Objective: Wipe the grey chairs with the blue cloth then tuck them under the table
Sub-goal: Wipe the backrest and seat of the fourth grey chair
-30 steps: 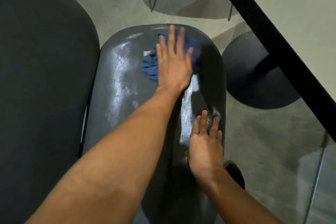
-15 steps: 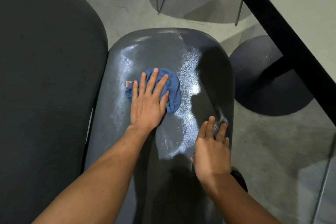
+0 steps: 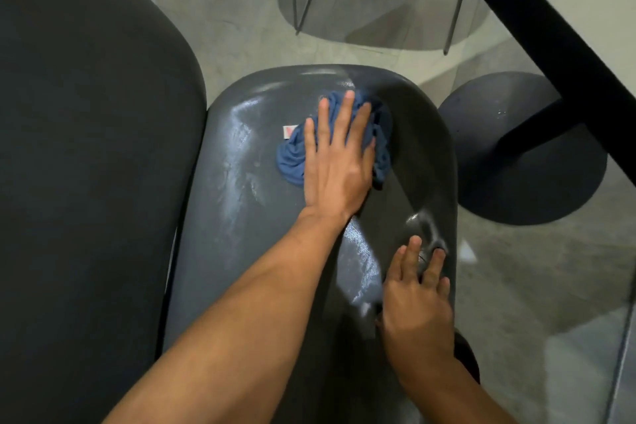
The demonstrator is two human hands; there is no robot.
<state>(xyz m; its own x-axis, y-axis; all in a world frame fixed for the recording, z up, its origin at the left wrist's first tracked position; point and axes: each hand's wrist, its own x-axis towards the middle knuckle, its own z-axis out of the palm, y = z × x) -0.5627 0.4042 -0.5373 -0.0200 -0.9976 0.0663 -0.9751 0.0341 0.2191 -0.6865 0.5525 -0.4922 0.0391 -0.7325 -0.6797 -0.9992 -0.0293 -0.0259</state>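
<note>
The concrete floor (image 3: pixel 516 286) lay pale under the table (image 3: pixel 550 27). I had my left hand (image 3: pixel 335 162) flat on the blue cloth (image 3: pixel 292 158), pressing it against the grey chair (image 3: pixel 241 217) seat's far end, with my right hand (image 3: pixel 418 306) spread, bracing. I judged that on the wet gloss the cloth could slide off that edge.

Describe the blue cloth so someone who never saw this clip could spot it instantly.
Start at the glossy grey chair seat in the middle of the view. Near its far end, the left hand presses flat on a crumpled blue cloth. It is the only blue thing there, with a small white-and-red tag at its left edge.
</note>
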